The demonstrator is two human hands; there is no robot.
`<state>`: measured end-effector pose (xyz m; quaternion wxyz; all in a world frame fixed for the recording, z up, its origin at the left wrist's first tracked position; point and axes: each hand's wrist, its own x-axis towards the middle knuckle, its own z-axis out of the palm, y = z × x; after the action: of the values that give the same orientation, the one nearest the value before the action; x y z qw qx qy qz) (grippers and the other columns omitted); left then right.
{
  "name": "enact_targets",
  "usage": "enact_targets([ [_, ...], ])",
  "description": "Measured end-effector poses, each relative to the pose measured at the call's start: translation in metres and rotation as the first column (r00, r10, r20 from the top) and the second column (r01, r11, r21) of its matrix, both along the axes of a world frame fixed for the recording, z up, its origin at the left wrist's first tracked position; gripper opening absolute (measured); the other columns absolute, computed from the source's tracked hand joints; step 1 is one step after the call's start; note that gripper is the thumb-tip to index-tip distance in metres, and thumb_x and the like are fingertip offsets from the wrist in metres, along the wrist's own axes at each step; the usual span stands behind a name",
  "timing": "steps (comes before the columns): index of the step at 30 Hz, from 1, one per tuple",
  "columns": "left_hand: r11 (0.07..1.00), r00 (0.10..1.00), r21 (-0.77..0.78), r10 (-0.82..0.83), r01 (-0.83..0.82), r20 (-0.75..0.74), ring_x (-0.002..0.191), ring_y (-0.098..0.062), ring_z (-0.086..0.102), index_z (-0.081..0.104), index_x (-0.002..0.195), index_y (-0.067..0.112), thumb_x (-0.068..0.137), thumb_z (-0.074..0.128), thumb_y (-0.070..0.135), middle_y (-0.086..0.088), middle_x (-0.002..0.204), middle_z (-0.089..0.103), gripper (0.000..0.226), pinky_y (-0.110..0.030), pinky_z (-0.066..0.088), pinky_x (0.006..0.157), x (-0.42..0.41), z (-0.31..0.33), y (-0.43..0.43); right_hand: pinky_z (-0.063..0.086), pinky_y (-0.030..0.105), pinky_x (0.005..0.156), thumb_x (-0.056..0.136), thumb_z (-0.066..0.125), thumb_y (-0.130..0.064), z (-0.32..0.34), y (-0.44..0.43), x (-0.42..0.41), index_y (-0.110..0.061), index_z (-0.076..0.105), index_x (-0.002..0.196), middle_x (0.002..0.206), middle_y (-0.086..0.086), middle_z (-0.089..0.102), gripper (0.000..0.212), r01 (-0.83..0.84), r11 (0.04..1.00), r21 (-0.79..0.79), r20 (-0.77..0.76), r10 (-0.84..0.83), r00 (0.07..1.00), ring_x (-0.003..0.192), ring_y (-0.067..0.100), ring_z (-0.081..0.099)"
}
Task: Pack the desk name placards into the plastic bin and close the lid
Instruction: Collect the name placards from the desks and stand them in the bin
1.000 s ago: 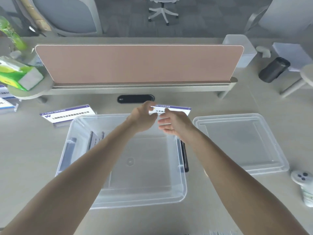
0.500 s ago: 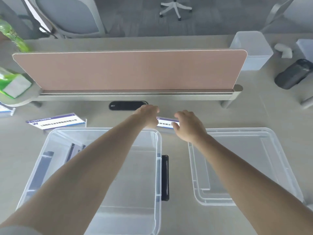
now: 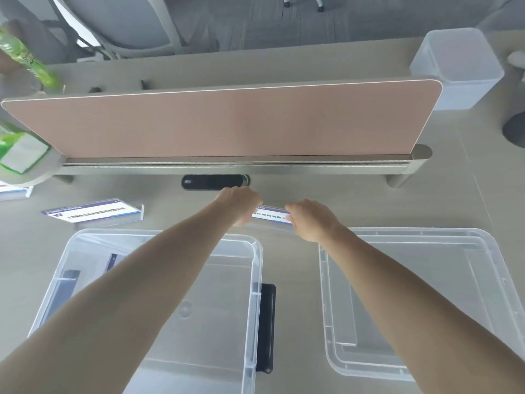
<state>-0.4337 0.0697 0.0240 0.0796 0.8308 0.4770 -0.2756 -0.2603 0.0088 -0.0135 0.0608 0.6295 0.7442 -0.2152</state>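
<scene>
A white and blue name placard (image 3: 271, 216) lies on the desk just behind the clear plastic bin (image 3: 255, 268). My left hand (image 3: 240, 204) grips its left end and my right hand (image 3: 311, 220) grips its right end. Only the strip between my hands shows. A second placard (image 3: 93, 213) stands on the desk behind the bin's left corner. A third placard (image 3: 12, 190) is cut off by the left edge. The bin's clear lid (image 3: 483, 280) lies flat to the right of the bin. Dark flat items (image 3: 66, 280) rest inside the bin at its left side.
A pink desk divider (image 3: 227, 123) on a grey rail runs across behind my hands, with a black cable port (image 3: 208, 182) in front of it. A black latch (image 3: 267, 325) hangs on the bin's right wall. A frosted white container (image 3: 457, 66) stands far right, green packs (image 3: 20, 149) far left.
The view has moved forward and down, so the bin and lid sit lower in frame. My hands have spread apart along the placard, from close together over its middle to one at each end.
</scene>
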Motion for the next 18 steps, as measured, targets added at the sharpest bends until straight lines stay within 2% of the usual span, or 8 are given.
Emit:
enact_targets([
  [1, 1.000, 1.000, -0.001, 0.002, -0.002, 0.005, 0.090, -0.030, 0.061, 0.058, 0.098, 0.022, 0.095, 0.047, 0.012, 0.001, 0.082, 0.049, 0.015, -0.033, 0.037, 0.067, 0.000, 0.003, 0.000, 0.034, 0.030, 0.062, 0.099, 0.048, -0.015, 0.003, 0.001, 0.002, -0.013, 0.056, 0.097, 0.089, 0.013, 0.061, 0.009, -0.006, 1.000, 0.013, -0.005, 0.006, 1.000, 0.086, 0.035, 0.063],
  [3, 0.999, 0.998, -0.010, 0.041, -0.041, 0.049, 0.099, -0.031, 0.060, 0.056, 0.123, 0.028, 0.094, 0.049, 0.023, -0.004, 0.107, 0.058, 0.030, -0.034, 0.040, 0.073, 0.000, 0.010, -0.001, 0.033, 0.031, 0.061, 0.099, 0.049, -0.015, 0.013, 0.002, 0.006, -0.014, 0.056, 0.094, 0.084, 0.011, 0.059, 0.008, -0.013, 0.998, 0.061, 0.008, 0.013, 1.000, 0.081, 0.036, 0.062],
  [5, 0.998, 0.992, -0.001, 0.067, -0.067, 0.107, 0.110, -0.031, 0.059, 0.049, 0.135, 0.029, 0.092, 0.050, 0.034, -0.005, 0.125, 0.059, 0.044, -0.035, 0.045, 0.083, -0.003, 0.019, -0.002, 0.033, 0.031, 0.060, 0.099, 0.049, -0.016, 0.027, 0.000, 0.009, -0.012, 0.057, 0.098, 0.089, 0.012, 0.065, 0.009, -0.030, 0.991, 0.134, 0.049, 0.024, 0.999, 0.071, 0.034, 0.053],
  [7, 0.998, 0.986, 0.033, 0.047, -0.053, 0.158, 0.115, -0.029, 0.057, 0.046, 0.139, 0.027, 0.090, 0.051, 0.040, -0.002, 0.128, 0.059, 0.051, -0.038, 0.048, 0.090, -0.007, 0.031, -0.004, 0.032, 0.032, 0.058, 0.098, 0.049, -0.013, 0.047, -0.004, 0.010, -0.013, 0.057, 0.101, 0.090, 0.011, 0.067, 0.009, -0.068, 0.974, 0.216, 0.094, 0.048, 0.994, 0.065, 0.030, 0.046],
  [10, 0.994, 0.979, 0.110, -0.014, -0.008, 0.203, 0.120, -0.030, 0.051, 0.040, 0.143, 0.024, 0.089, 0.052, 0.045, -0.005, 0.130, 0.055, 0.059, -0.043, 0.047, 0.094, -0.016, 0.051, -0.013, 0.034, 0.032, 0.056, 0.090, 0.052, -0.001, 0.081, -0.011, 0.011, -0.015, 0.058, 0.103, 0.087, 0.007, 0.067, 0.019, -0.162, 0.936, 0.313, 0.202, 0.101, 0.974, 0.065, 0.029, 0.045],
  [12, 0.992, 0.969, 0.121, -0.010, -0.020, 0.246, 0.128, -0.032, 0.044, 0.032, 0.149, 0.024, 0.090, 0.052, 0.045, -0.008, 0.139, 0.048, 0.065, -0.045, 0.043, 0.101, -0.022, 0.063, -0.021, 0.034, 0.031, 0.053, 0.082, 0.057, 0.004, 0.102, -0.016, 0.011, -0.014, 0.059, 0.098, 0.079, 0.006, 0.065, 0.024, -0.231, 0.893, 0.386, 0.270, 0.130, 0.954, 0.061, 0.029, 0.047],
  [15, 0.996, 0.916, 0.052, 0.046, -0.072, 0.398, 0.137, -0.034, 0.034, 0.020, 0.155, 0.026, 0.097, 0.047, 0.041, -0.009, 0.150, 0.037, 0.065, -0.046, 0.033, 0.111, -0.030, 0.075, -0.034, 0.032, 0.026, 0.046, 0.057, 0.067, 0.011, 0.133, -0.028, 0.011, -0.011, 0.064, 0.078, 0.060, 0.005, 0.060, 0.031, -0.307, 0.803, 0.510, 0.326, 0.150, 0.933, 0.048, 0.027, 0.055],
  [18, 0.996, 0.882, 0.058, 0.037, -0.072, 0.470, 0.141, -0.035, 0.030, 0.019, 0.155, 0.031, 0.102, 0.040, 0.039, -0.009, 0.156, 0.027, 0.058, -0.046, 0.028, 0.114, -0.035, 0.083, -0.050, 0.043, 0.027, 0.052, 0.055, 0.069, 0.007, 0.155, -0.036, 0.003, -0.011, 0.068, 0.076, 0.062, 0.004, 0.062, 0.027, -0.365, 0.719, 0.592, 0.371, 0.159, 0.915, 0.055, 0.026, 0.062],
])
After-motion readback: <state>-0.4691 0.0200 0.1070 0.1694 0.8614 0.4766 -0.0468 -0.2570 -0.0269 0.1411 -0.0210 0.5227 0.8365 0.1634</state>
